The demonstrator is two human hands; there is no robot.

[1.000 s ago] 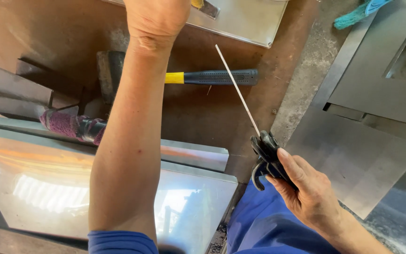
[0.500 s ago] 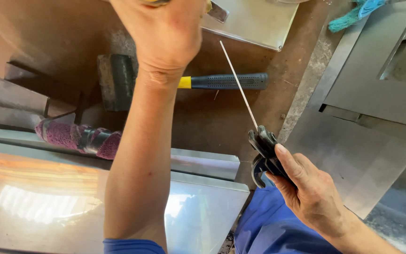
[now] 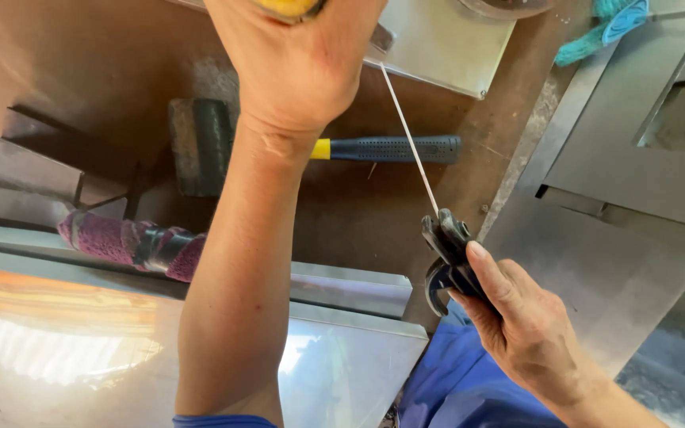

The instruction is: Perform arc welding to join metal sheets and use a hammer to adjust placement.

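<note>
At lower right the right hand (image 3: 529, 329) grips black pliers (image 3: 447, 250) pinching a thin rod (image 3: 410, 143), the left hand (image 3: 299, 55) at top closes on something yellow, and the rod may slip if the grip loosens.

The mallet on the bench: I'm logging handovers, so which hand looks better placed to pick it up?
Probably the left hand: it hovers directly above the mallet, though it grips something yellow. The right hand sits farther away, holding the black pliers that clamp a thin wire.
</note>
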